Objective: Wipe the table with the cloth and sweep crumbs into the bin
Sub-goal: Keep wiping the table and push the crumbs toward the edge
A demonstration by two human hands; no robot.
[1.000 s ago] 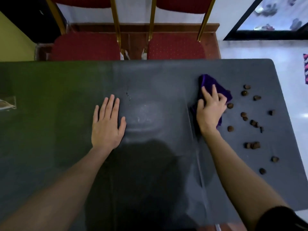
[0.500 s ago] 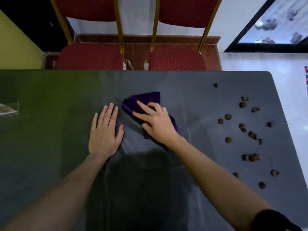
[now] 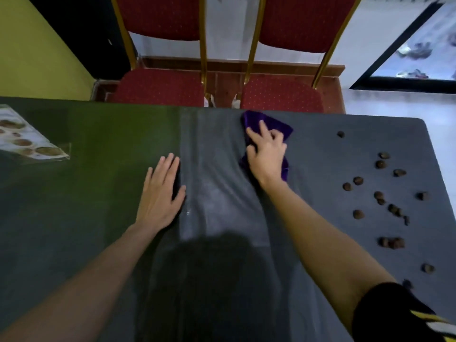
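1. Left hand: flat on the desk, fingers straight, holding nothing. It seems to brace the body and pin the dark cover.
2. Crumbs: brown bits scattered over the desk's right part, well apart from the cloth and untouched.
3. Right hand: palm down on the purple cloth, fingers spread and slightly bent, pressing rather than gripping.
4. Cloth sits near the far edge, mid-desk. The cover ripples between the hands.
5. Judged step: wiping the middle strip. To do it well, keep the palm flat, overlap the passes, and work toward the crumbs so they gather at one edge without rolling off.
6. Containers: no bin in view. At far left lies a clear tray or packet with brown rounds inside; too blurred to name.
7. Beyond the desk: two red chairs.
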